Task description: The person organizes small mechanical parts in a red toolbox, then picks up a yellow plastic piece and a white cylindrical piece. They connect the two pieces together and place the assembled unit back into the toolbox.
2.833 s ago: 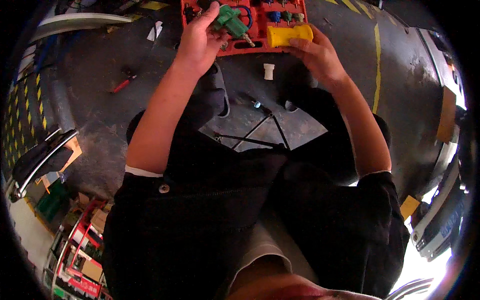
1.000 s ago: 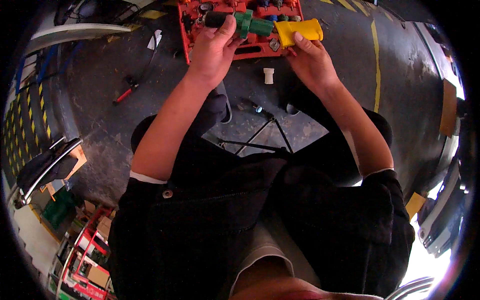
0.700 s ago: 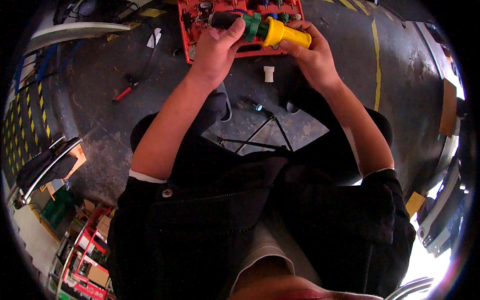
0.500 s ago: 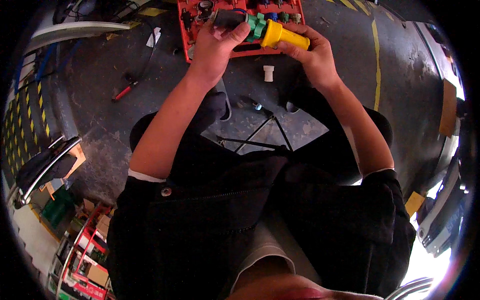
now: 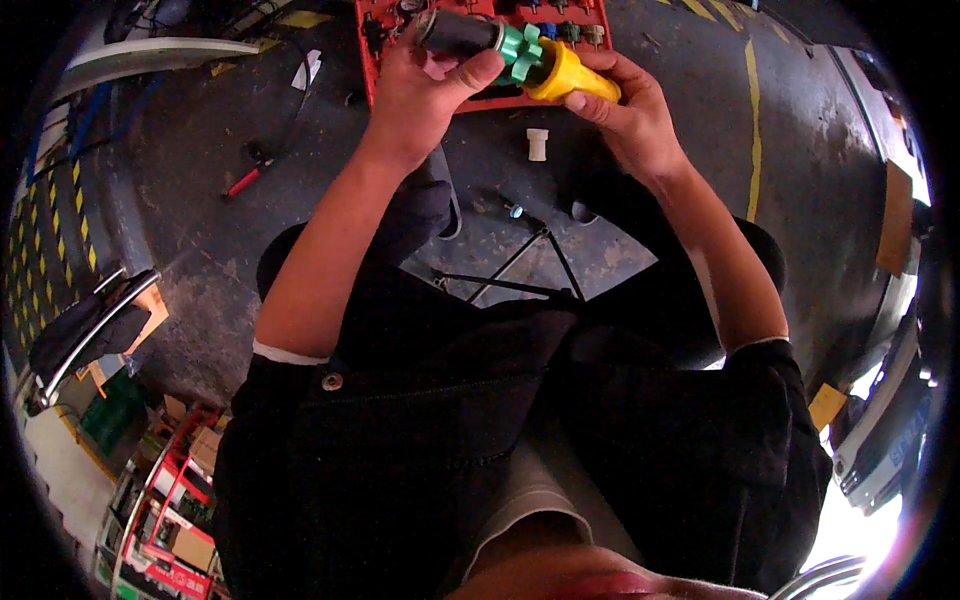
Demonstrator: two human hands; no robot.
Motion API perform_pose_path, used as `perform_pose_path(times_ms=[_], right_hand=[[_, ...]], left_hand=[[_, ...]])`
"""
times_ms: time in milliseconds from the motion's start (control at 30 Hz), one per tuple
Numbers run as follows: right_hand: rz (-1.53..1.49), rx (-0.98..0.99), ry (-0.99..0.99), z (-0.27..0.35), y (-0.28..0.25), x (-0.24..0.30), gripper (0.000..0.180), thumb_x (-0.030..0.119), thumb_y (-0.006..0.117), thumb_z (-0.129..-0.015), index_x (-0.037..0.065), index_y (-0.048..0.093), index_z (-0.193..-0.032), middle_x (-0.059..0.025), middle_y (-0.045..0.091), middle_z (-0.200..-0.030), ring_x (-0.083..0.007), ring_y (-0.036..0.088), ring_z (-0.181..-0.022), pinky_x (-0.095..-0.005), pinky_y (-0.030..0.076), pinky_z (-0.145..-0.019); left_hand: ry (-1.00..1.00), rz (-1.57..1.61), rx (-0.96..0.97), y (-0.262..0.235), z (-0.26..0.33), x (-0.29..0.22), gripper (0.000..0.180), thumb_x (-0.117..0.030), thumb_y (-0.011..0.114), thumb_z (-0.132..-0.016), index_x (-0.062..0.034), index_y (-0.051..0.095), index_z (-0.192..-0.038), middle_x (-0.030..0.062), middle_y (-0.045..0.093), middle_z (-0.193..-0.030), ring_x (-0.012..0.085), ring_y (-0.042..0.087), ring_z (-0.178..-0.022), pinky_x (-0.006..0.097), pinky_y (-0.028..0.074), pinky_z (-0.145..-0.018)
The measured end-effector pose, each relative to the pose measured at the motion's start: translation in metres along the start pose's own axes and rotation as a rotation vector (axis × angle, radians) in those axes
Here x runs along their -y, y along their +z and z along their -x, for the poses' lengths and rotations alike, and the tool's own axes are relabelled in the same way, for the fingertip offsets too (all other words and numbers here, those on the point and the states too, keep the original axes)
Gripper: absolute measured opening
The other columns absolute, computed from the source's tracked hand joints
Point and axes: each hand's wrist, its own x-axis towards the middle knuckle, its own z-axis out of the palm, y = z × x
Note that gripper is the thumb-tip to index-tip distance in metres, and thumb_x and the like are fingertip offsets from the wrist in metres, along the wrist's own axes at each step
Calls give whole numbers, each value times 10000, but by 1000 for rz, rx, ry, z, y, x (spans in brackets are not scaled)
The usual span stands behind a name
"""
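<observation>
My left hand (image 5: 412,108) is closed round a black cylinder (image 5: 462,33) whose right end carries a green lobed fitting (image 5: 520,53). Its thumb presses along the near side, by the joint with the green part. In my right hand (image 5: 632,115) is a yellow funnel-shaped piece (image 5: 572,78), gripped by its narrow end between thumb and fingers. The wide mouth of the yellow piece faces the green fitting and sits close against it; whether they are joined I cannot tell. Both hands are above an open red case (image 5: 508,102) holding several coloured fittings.
A white stepped cylinder (image 5: 537,146) stands on the floor below the case. Between my legs is a frame of thin black rods (image 5: 505,268). A red-handled tool (image 5: 242,183) and a white paper scrap (image 5: 307,70) lie at left. A red shelf rack (image 5: 165,548) stands lower left.
The yellow piece has tilted, its wide mouth dropping lower and nearer to me against the green fitting. The black cylinder has tipped slightly. Both hands keep their hold.
</observation>
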Motion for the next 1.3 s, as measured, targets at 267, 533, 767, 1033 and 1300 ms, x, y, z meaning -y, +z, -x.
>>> perform_pose_path(times_ms=[267, 533, 767, 1033, 1300], right_hand=[[23, -39, 2, 1, 6, -3, 457, 169, 816, -865, 7, 624, -1247, -57, 668, -1162, -141, 642, -1052, -284, 506, -964], [-173, -46, 101, 0, 10, 5, 462, 197, 814, -872, -29, 623, -1226, -64, 682, -1139, -140, 643, -1040, -289, 499, -957], [489, -40, -36, -6, 5, 8, 491, 224, 847, -828, -27, 646, -1199, -72, 708, -1052, -139, 660, -942, -295, 523, -862], [221, -21, 128, -21, -10, 43, 492, 190, 832, -823, -79, 635, -1185, -107, 692, -1023, -168, 660, -903, -300, 520, -844], [165, 27, 307, -20, -36, 17, 455, 198, 812, -830, -61, 636, -1160, -105, 695, -1009, -167, 661, -904, -299, 523, -832]], left_hand=[[24, 132, -26, 12, 3, -3, 278, -126, 728, -944, -74, 596, -1183, -14, 617, -1118, 94, 566, -1030, 277, 466, -923], [-44, 197, -40, 12, 2, 5, 260, -160, 745, -934, -66, 626, -1144, -7, 639, -1076, 106, 588, -995, 274, 472, -916], [-260, 111, -134, 11, -4, -14, 247, -194, 759, -915, -60, 668, -1101, -3, 675, -1016, 112, 631, -963, 274, 508, -872], [-313, -16, 52, -11, -10, -19, 305, -210, 681, -977, -69, 632, -1243, 32, 670, -1152, 150, 638, -1087, 343, 528, -942], [-576, -278, 349, -5, -13, -1, 654, -140, 814, -847, -40, 521, -1424, 38, 671, -1016, 114, 630, -756, 273, 532, -710]])
